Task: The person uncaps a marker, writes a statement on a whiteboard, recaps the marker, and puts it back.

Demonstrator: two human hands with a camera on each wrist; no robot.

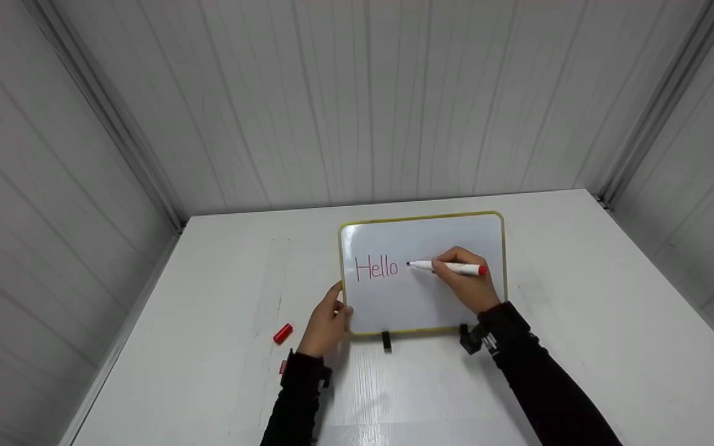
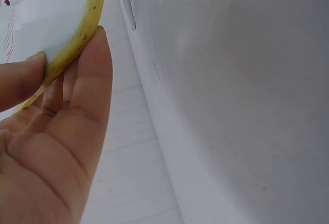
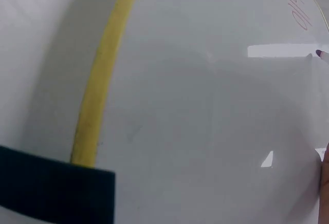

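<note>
- Right hand point(image 1: 465, 282) grips red marker point(image 1: 450, 267), fingers curled round the barrel, tip on the whiteboard point(image 1: 422, 241) just right of the red "Hello" point(image 1: 377, 268).
- Left hand point(image 1: 326, 322) pinches the board's yellow frame at its lower-left corner, thumb on top.
- Whiteboard stands tilted on two black feet, mid-table point(image 1: 580, 310).
- Red cap point(image 1: 282, 333) lies on the table, left of left hand, not touching.

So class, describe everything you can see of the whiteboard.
The whiteboard is a small white rectangle with a yellow rim and rounded corners, lying on the table. "Hello" is written on it in red. The left hand pinches its near left corner; the right hand rests on it, marker tip touching.
</note>
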